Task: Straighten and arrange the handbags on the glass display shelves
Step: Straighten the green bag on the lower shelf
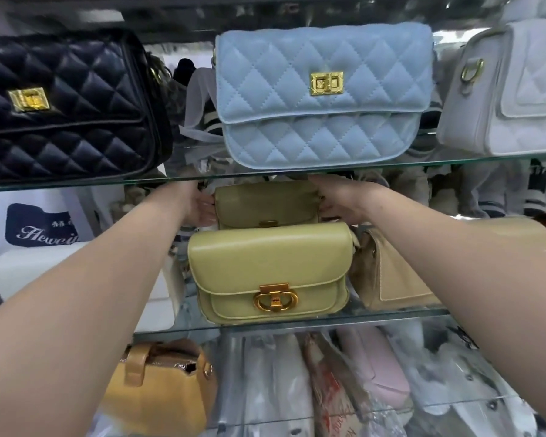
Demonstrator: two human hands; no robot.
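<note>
Two yellow-green flap handbags stand one behind the other on the middle glass shelf. The front yellow-green bag has a gold ring clasp and sits upright at the shelf's edge. The rear yellow-green bag is gripped at its sides by my left hand and my right hand, both reaching in under the upper glass shelf. On that upper shelf stand a black quilted bag, a light blue quilted bag and a white bag.
A beige bag leans to the right of the front yellow-green bag, and a white box is on the left. Below, a mustard handbag and a pink bag in plastic wrap lie on the lower shelf.
</note>
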